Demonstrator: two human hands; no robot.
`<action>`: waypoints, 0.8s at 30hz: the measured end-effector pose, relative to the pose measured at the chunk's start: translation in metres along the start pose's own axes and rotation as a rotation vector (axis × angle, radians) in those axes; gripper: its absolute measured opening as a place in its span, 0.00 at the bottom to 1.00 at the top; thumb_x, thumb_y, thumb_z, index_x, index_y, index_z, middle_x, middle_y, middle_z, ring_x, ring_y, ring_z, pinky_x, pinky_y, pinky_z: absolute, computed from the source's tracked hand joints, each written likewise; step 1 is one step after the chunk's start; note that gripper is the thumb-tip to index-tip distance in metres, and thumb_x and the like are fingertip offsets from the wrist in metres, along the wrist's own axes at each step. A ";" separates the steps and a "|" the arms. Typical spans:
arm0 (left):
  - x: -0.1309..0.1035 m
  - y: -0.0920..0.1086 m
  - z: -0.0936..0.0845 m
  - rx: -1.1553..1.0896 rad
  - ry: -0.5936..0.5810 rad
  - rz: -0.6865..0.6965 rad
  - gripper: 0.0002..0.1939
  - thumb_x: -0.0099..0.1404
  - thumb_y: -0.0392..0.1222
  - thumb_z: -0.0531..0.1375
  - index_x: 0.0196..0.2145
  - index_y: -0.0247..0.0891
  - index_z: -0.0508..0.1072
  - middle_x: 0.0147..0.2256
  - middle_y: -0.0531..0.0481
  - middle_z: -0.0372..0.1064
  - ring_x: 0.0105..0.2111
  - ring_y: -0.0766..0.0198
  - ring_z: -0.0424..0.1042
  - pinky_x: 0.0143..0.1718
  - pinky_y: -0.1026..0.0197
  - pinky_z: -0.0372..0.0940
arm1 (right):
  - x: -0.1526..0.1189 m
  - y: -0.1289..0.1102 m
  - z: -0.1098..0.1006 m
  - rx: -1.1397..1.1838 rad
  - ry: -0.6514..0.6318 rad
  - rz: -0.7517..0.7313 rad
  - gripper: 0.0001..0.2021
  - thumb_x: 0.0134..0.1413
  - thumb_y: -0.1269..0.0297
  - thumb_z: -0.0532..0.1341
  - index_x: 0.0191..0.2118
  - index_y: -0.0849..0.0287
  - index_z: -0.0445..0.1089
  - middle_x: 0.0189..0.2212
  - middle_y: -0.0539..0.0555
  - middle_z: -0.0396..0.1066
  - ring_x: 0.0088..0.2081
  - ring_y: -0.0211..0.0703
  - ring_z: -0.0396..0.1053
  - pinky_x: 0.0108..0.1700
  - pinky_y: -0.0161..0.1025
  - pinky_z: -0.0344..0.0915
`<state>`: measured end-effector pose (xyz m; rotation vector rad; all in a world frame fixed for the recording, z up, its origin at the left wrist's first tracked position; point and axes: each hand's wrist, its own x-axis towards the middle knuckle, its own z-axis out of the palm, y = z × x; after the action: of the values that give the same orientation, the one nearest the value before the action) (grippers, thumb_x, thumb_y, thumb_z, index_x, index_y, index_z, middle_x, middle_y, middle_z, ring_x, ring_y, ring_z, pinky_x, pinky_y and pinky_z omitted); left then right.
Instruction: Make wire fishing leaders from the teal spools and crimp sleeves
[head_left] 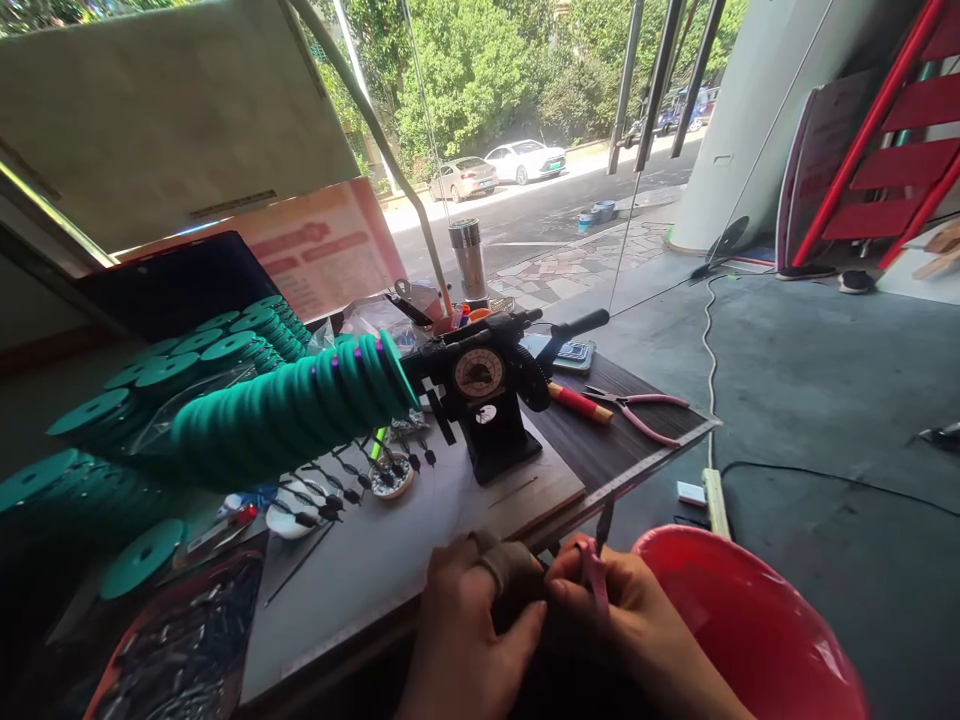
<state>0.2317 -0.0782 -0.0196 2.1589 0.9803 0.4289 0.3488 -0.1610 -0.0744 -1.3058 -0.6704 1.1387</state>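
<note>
Right hand (626,592)'s got a pink-handled tool (597,580) in its fingers, near the desk (420,540) edge. Left hand (469,615)'s curled beside it, can't tell if holding anything. Hand-crank winder (499,425) up there carries green discs (300,410).

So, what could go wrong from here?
The left hand and right hand work beside the glossy red plastic tub; anything slipping could drop in.
The pink-handled metal pliers lie near the dark tabletop's edge; a bump might knock them off.
Dark strands hang close together below the stacked round green spools, so they might tangle.
</note>
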 end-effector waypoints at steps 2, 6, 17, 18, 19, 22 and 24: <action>0.001 -0.002 0.002 0.008 -0.011 -0.005 0.07 0.51 0.34 0.61 0.28 0.44 0.75 0.33 0.50 0.68 0.38 0.56 0.65 0.42 0.54 0.57 | 0.000 -0.002 -0.002 -0.109 0.014 -0.060 0.24 0.44 0.47 0.59 0.26 0.70 0.65 0.30 0.56 0.60 0.31 0.29 0.58 0.30 0.24 0.56; 0.003 -0.005 0.004 0.097 0.029 0.041 0.05 0.53 0.36 0.61 0.27 0.46 0.75 0.30 0.51 0.67 0.36 0.57 0.64 0.39 0.55 0.57 | 0.003 -0.002 -0.003 -0.287 0.029 -0.175 0.23 0.50 0.48 0.54 0.26 0.68 0.68 0.28 0.55 0.61 0.31 0.29 0.59 0.33 0.25 0.58; 0.023 -0.018 0.023 0.496 0.228 0.400 0.06 0.59 0.35 0.57 0.27 0.38 0.73 0.26 0.49 0.63 0.30 0.61 0.59 0.33 0.59 0.52 | 0.003 0.017 -0.025 -0.305 0.338 -0.390 0.17 0.54 0.55 0.53 0.30 0.66 0.67 0.37 0.57 0.63 0.40 0.32 0.63 0.39 0.23 0.61; 0.025 -0.019 0.024 0.507 0.239 0.431 0.06 0.59 0.35 0.56 0.27 0.38 0.73 0.26 0.49 0.63 0.30 0.61 0.59 0.33 0.59 0.52 | 0.001 0.022 -0.028 -0.281 0.364 -0.410 0.17 0.55 0.55 0.52 0.30 0.66 0.67 0.38 0.57 0.63 0.41 0.33 0.63 0.41 0.24 0.61; 0.027 -0.020 0.024 0.514 0.248 0.456 0.06 0.60 0.34 0.56 0.27 0.38 0.72 0.25 0.50 0.63 0.29 0.62 0.59 0.32 0.59 0.51 | -0.002 0.026 -0.029 -0.265 0.354 -0.433 0.17 0.55 0.56 0.51 0.30 0.67 0.66 0.38 0.57 0.63 0.41 0.32 0.63 0.41 0.24 0.61; 0.030 -0.020 0.026 0.526 0.271 0.495 0.06 0.60 0.33 0.55 0.28 0.37 0.71 0.24 0.50 0.62 0.29 0.62 0.58 0.32 0.58 0.50 | -0.010 0.036 -0.023 -0.236 0.244 -0.455 0.16 0.56 0.56 0.51 0.36 0.65 0.67 0.32 0.55 0.64 0.32 0.28 0.62 0.35 0.23 0.60; 0.030 -0.020 0.026 0.537 0.267 0.511 0.06 0.59 0.33 0.55 0.29 0.38 0.71 0.24 0.50 0.61 0.28 0.62 0.58 0.31 0.58 0.49 | -0.011 0.039 -0.012 -0.234 0.175 -0.436 0.20 0.56 0.54 0.51 0.47 0.64 0.63 0.28 0.53 0.63 0.26 0.26 0.59 0.31 0.23 0.59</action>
<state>0.2552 -0.0592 -0.0518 2.9114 0.7215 0.7819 0.3456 -0.1807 -0.1123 -1.3510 -0.9230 0.5992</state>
